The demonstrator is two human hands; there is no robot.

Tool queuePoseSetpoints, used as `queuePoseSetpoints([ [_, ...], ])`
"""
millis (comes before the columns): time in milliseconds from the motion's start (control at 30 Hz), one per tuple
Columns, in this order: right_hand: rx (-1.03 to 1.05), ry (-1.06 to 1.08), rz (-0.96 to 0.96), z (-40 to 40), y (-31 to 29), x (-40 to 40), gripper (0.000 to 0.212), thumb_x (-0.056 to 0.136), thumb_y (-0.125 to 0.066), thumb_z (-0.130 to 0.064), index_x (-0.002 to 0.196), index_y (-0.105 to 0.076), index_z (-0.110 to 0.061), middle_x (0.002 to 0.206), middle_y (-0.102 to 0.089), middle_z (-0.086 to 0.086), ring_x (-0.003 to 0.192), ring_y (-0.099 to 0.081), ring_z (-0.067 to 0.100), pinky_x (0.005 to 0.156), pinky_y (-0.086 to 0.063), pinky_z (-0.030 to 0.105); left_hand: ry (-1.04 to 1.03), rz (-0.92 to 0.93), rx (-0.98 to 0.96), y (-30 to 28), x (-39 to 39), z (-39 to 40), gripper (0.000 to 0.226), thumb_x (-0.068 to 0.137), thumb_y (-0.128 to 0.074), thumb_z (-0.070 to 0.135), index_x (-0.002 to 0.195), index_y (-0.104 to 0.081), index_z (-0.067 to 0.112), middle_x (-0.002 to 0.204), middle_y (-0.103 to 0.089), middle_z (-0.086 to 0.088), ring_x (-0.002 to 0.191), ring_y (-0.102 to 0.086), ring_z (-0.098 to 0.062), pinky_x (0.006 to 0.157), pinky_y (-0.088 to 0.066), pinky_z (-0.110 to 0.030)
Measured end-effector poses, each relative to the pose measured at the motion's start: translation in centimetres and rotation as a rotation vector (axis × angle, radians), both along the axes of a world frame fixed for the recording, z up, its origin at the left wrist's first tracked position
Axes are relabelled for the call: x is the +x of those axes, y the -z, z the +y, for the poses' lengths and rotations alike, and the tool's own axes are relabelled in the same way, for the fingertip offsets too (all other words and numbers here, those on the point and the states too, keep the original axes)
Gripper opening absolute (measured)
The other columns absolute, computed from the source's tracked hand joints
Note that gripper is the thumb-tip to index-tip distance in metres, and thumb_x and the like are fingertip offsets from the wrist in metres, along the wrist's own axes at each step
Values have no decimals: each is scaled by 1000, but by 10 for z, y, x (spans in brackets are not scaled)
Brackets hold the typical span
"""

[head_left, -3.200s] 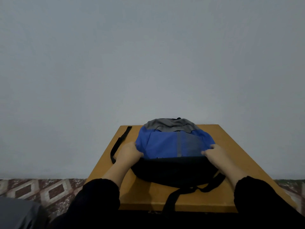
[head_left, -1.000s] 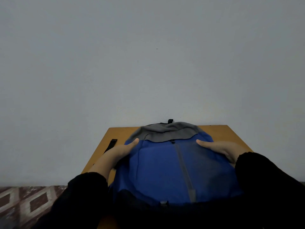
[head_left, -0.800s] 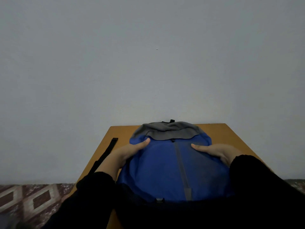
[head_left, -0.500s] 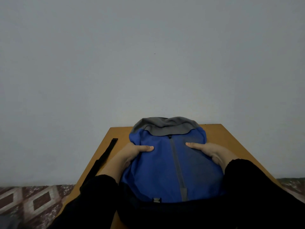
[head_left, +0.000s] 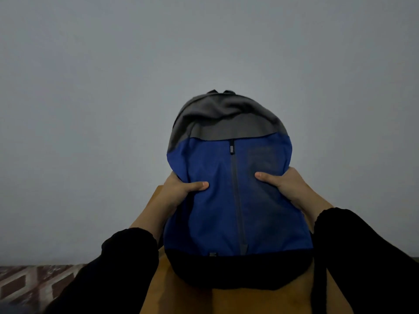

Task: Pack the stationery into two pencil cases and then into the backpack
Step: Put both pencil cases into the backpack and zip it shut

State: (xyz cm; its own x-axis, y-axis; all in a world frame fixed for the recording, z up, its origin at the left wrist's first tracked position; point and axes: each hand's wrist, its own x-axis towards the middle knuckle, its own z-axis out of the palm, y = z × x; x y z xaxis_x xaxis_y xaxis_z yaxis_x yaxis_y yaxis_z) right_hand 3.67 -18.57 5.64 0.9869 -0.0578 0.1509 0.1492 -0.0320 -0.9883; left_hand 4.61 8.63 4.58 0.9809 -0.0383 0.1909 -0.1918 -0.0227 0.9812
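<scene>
Head view. A soft fabric backpack (head_left: 229,200), blue across its front panel, grey at the rounded top and black along the base, stands upright in the centre of the frame, its front facing the camera. A dark vertical zip (head_left: 237,200) runs down the middle of the blue panel, with a small pull tab just below the grey section; the zip appears closed along its visible length. The black base sits at the lower centre, over an orange-brown wooden tabletop (head_left: 226,300) that shows in the lower middle of the frame; whether the base touches the surface cannot be told.

The left hand (head_left: 179,193), at centre left, grips the backpack's left side: the thumb lies pressed across the blue front, and the fingers curl out of sight behind the fabric. The right hand (head_left: 283,184), at centre right, grips the opposite side in mirror fashion, thumb flat on the front panel, fingers hidden behind. Both forearms emerge from black sleeves (head_left: 127,252) in the lower corners.

A dark strap (head_left: 318,291) hangs at the lower right. A plain grey wall (head_left: 90,87) fills the upper frame; patterned red-and-white floor tiles (head_left: 29,282) occupy the lower left corner.
</scene>
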Motion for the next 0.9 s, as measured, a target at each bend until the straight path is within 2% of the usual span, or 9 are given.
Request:
queuePoseSetpoints([
  [100,29,-5,-91,2,-7,0,28,75,-80,-13,100,-66,-16,96,-71,-2,84,-68,10,59,-55,18,-32,-39,3,-7,1,1,77,58,-90,14,126,-54,21,116,-66,5,102,-65,-18,80,-56,-33],
  [200,20,-29,-155,1,-13,2,27,76,-80,-11,97,-65,-20,98,-71,-3,87,-69,9,66,-57,20,-59,-41,-15,-11,3,1,79,56,-91,13,126,-55,19,117,-66,4,104,-63,-19,84,-54,-36],
  [333,23,-51,-161,-1,-9,8,31,75,-80,-11,101,-66,-18,105,-71,2,95,-69,16,79,-57,30,-55,-45,-36,-6,3,1,70,62,-86,7,124,-54,19,114,-64,6,101,-62,-17,75,-52,-27],
  [400,24,-68,-158,-1,-8,10,30,76,-79,-11,102,-66,-19,106,-71,2,95,-69,16,78,-57,29,-46,-44,-43,-3,4,3,70,63,-86,8,124,-54,19,113,-65,6,101,-63,-16,73,-52,-27],
  [567,-25,-153,-96,-10,1,8,40,74,-80,-17,109,-63,-23,111,-70,-1,97,-68,13,72,-56,22,-2,8,13,2,4,13,104,48,-94,30,137,-41,28,128,-58,8,114,-58,-20,98,-49,-43],
  [700,-68,-195,-10,-23,20,-1,46,75,-78,-5,114,-59,-20,105,-67,-4,88,-65,8,60,-52,12,17,57,104,15,1,22,110,42,-96,32,134,-35,37,129,-55,12,116,-55,-19,101,-46,-44],
  [767,-81,-221,24,-28,34,-1,63,70,-82,-4,126,-56,-15,111,-68,-1,97,-66,13,69,-55,16,50,85,104,22,-1,22,101,49,-95,23,132,-37,36,127,-56,12,114,-56,-17,100,-46,-42],
  [833,-70,-238,41,-28,45,2,77,62,-87,-7,131,-54,-17,118,-68,0,105,-66,16,82,-55,25,74,92,75,28,-2,19,94,54,-92,14,131,-41,30,125,-60,8,112,-58,-18,97,-49,-41],
  [900,-52,-234,41,-25,49,5,77,59,-90,-7,127,-56,-19,118,-69,-1,106,-66,16,85,-54,27,71,97,77,32,-1,15,94,47,-95,18,130,-50,24,123,-64,3,110,-62,-22,95,-51,-45],
])
